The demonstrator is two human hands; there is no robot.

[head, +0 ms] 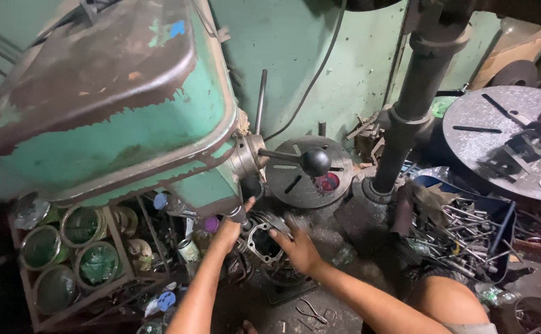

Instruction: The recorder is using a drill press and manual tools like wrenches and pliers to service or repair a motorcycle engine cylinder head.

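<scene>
Dirty green walls stand behind a big old drill machine [116, 117] with worn green paint; its black ball handle [315, 162] sticks out to the right, and a dark round plate [295, 179] with slots sits just behind that; low under the machine lies a grey metal engine part [264, 238] with a big hole in the middle, on the dark, greasy tabletop [345, 235]; the left hand [228, 232] is up at the left edge of this part, with its fingers closed around a small metal piece [238, 215] that hangs down from the machine; the right hand [298, 247] lies on the right side of the part, fingers spread out flat and pressing on it, not clenched; at the left, a rack [66, 253] holds round green cans; at the right, a blue box [468, 229] is full of metal rods and bolts, near a thick black pole [410, 105] and a large grey round plate [506, 136].
</scene>
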